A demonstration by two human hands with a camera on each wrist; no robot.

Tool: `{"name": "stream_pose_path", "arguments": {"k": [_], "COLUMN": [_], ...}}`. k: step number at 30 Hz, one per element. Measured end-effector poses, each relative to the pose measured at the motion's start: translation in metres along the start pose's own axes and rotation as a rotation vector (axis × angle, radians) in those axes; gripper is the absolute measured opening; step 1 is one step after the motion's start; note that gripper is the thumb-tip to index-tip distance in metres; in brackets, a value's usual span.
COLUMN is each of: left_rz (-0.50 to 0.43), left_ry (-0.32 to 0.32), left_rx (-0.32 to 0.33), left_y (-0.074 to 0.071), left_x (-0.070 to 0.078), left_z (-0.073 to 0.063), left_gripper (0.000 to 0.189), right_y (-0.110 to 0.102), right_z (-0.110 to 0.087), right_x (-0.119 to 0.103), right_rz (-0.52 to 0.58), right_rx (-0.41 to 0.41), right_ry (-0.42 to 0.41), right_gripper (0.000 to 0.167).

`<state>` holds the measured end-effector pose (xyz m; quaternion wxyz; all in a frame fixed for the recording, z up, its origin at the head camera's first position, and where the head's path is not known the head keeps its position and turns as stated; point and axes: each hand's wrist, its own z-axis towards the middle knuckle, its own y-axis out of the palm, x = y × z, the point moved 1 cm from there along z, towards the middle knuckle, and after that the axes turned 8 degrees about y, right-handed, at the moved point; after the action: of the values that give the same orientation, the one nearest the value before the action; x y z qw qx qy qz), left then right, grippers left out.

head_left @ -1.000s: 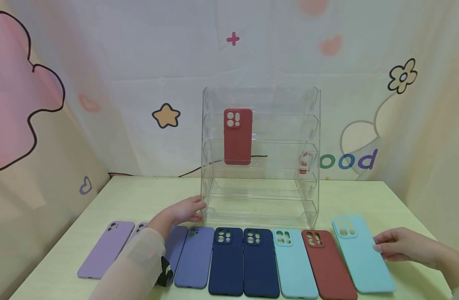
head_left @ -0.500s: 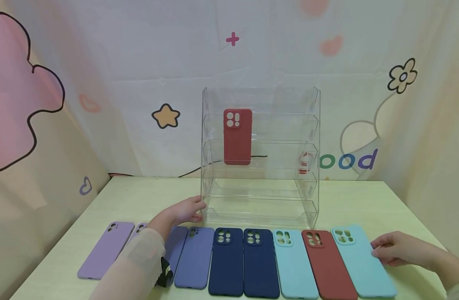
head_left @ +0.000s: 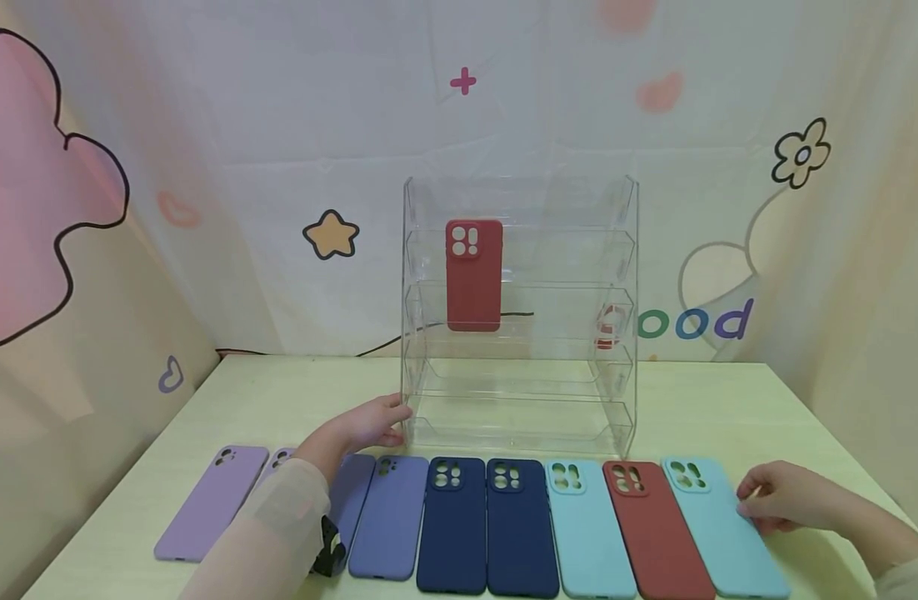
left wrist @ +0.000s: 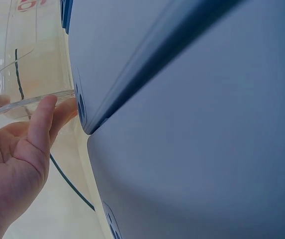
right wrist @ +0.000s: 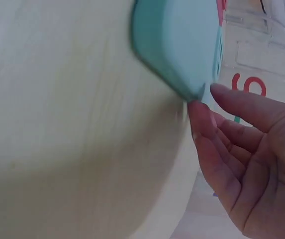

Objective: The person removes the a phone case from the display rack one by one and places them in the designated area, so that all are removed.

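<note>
A clear acrylic tiered rack (head_left: 521, 437) stands mid-table. My left hand (head_left: 367, 423) grips its lower left side panel, thumb and fingers on either side of the clear edge in the left wrist view. One red phone case (head_left: 474, 287) leans upright in a middle tier. At the right end of the front row, my right hand (head_left: 796, 498) holds the side edge of a turquoise phone case (head_left: 729, 533) between thumb and forefinger. The case lies on the table (right wrist: 57, 124), beside another red phone case (head_left: 660, 533).
Leftward in the row lie another turquoise case (head_left: 592, 537), two navy cases (head_left: 453, 533), blue-violet cases (head_left: 390, 525) and lilac cases (head_left: 207, 508). My left forearm covers part of the row. A printed cloth (head_left: 279, 108) hangs behind the table.
The rightmost turquoise case has come down from a tilt to lie flat, closer against the red case. My right hand has shifted slightly left with it; my left hand stays on the rack.
</note>
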<state>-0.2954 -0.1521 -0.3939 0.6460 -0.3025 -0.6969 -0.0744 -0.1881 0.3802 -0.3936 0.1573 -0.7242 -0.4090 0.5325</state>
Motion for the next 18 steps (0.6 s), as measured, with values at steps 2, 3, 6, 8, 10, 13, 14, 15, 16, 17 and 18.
{"name": "stream_pose_path", "arguments": {"k": [2, 3, 6, 8, 10, 13, 14, 15, 16, 17, 18], "left_rz": [-0.001, -0.002, -0.005, -0.002, 0.003, 0.010, 0.009, 0.008, 0.008, 0.007, 0.005], "left_ry": [0.000, 0.001, 0.004, 0.005, 0.007, 0.008, 0.007, 0.007, 0.008, 0.006, 0.004], "left_rx": [0.003, 0.004, 0.002, 0.001, -0.003, -0.004, -0.003, -0.002, -0.002, 0.001, 0.004], "left_y": [0.000, 0.000, 0.000, 0.000, 0.000, 0.000, 0.000, 0.000, 0.000, 0.000, 0.000], "left_x": [-0.001, -0.001, -0.001, -0.001, -0.001, -0.002, -0.002, -0.002, -0.002, -0.002, -0.002], "left_z": [0.000, 0.000, 0.000, 0.000, 0.000, 0.000, 0.000, 0.000, 0.000, 0.000, -0.001], "left_gripper": [0.050, 0.050, 0.050, 0.050, 0.050, 0.050, 0.050, 0.050, 0.050, 0.050, 0.050], "right_y": [0.000, 0.000, -0.002, -0.003, -0.004, -0.004, -0.004, -0.003, -0.003, -0.003, -0.002], "right_z": [0.000, 0.001, 0.003, 0.004, 0.006, 0.007, 0.008, 0.009, 0.011, 0.013, 0.015], "right_x": [-0.009, -0.014, -0.027, -0.035, -0.043, -0.056, -0.061, -0.066, -0.071, -0.076, -0.081], "right_rz": [-0.053, -0.072, -0.111, -0.114, -0.110, -0.084, -0.073, -0.059, -0.047, -0.037, -0.028], "right_rx": [0.052, 0.071, 0.120, 0.130, 0.139, 0.134, 0.129, 0.123, 0.115, 0.107, 0.101], "right_ry": [-0.009, -0.014, -0.025, -0.041, -0.059, -0.099, -0.115, -0.131, -0.150, -0.173, -0.192], "right_gripper": [0.016, 0.018, 0.023, 0.026, 0.029, 0.034, 0.035, 0.036, 0.037, 0.038, 0.039]}}
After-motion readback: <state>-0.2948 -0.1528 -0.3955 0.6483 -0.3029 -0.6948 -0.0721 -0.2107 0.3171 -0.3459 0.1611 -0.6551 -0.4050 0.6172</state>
